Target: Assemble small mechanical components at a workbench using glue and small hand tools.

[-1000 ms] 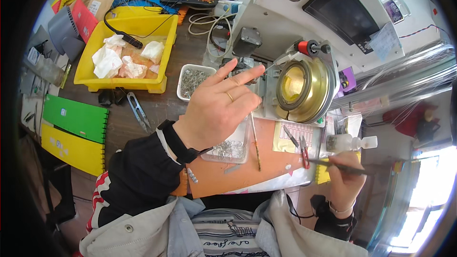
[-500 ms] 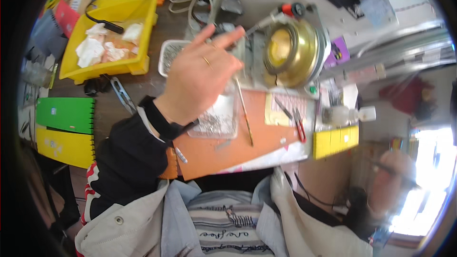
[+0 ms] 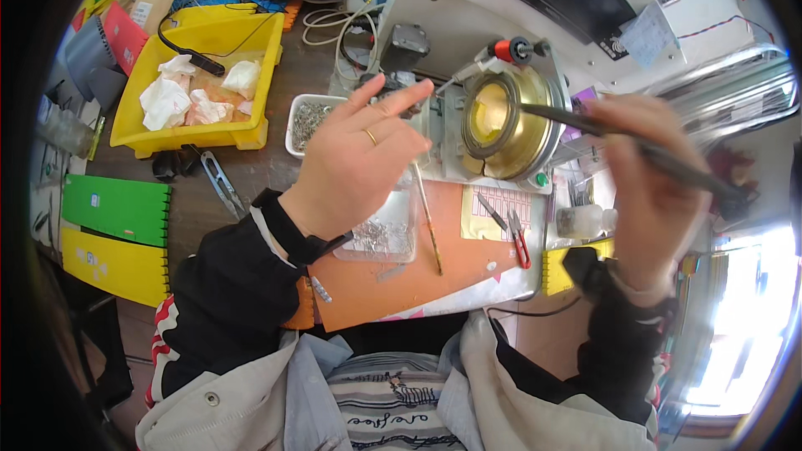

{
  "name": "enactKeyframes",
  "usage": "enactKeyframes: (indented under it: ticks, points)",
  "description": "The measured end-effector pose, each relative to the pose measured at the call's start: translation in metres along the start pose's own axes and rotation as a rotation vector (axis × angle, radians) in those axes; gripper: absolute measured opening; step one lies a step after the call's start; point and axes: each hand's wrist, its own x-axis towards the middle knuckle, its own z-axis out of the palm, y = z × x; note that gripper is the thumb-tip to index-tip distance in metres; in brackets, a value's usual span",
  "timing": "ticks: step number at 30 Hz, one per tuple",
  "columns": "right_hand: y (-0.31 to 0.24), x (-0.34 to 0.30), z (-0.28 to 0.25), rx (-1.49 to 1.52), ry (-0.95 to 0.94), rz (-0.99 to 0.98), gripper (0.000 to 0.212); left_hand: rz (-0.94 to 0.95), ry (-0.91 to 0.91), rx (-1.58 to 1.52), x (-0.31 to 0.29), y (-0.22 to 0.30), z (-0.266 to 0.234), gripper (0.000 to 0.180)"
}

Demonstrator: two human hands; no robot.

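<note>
The right hand (image 3: 647, 188) is holding a dark slim tool (image 3: 585, 123), its grip pinching the shaft between thumb and fingers with no gap showing. The tool is reaching out to the left of that hand, its long axis slanting from lower right to upper left, and its tip is overlapping the right side of a gold wheel (image 3: 493, 117) in this view; whether they are touching, one cannot tell. The left hand (image 3: 355, 154) is hovering left of the wheel, two fingers pointing toward a dark mechanism (image 3: 401, 88), the others bending under; what that grip has hold of, if anything, is not showing. Below it, a thin stick (image 3: 430, 225) is slanting over an orange sheet (image 3: 455, 259), beside a clear box (image 3: 376, 257) of metal pieces. A white tray (image 3: 290, 127) is standing just left of the hand, and red-handled snips (image 3: 521, 244) are lying right of the stick. Farther left, a yellow tub (image 3: 196, 140) is resting on the tabletop (image 3: 271, 167).
</note>
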Motion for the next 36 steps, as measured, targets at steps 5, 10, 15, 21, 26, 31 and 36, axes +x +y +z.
enactKeyframes:
  ticks: [5, 10, 15, 21, 26, 31, 36]
  points:
    - [0.041, 0.005, 0.041, -0.186, 0.061, -0.208, 0.021, 0.056, 0.022, 0.031, 0.008, 0.009, -0.005, 0.02]
    - [0.056, 0.005, 0.062, -0.298, 0.113, -0.206, 0.021, 0.057, 0.082, -0.048, 0.0, 0.005, -0.002, 0.025]
    - [0.057, 0.006, 0.067, -0.35, 0.103, -0.225, 0.02, 0.047, 0.007, -0.138, 0.0, 0.004, -0.003, 0.029]
    - [0.06, 0.006, 0.07, -0.339, 0.159, -0.268, 0.02, 0.082, 0.04, -0.152, 0.001, 0.003, 0.001, 0.03]
    - [0.061, 0.006, 0.073, -0.349, 0.204, -0.26, 0.02, 0.081, 0.047, -0.168, 0.003, 0.002, 0.001, 0.031]
    - [0.062, 0.005, 0.074, -0.356, 0.209, -0.258, 0.02, 0.051, 0.036, -0.18, 0.001, 0.003, 0.003, 0.03]
    - [0.062, 0.002, 0.073, -0.251, 0.267, -0.173, 0.016, 0.041, -0.028, -0.174, 0.001, 0.006, 0.002, 0.028]
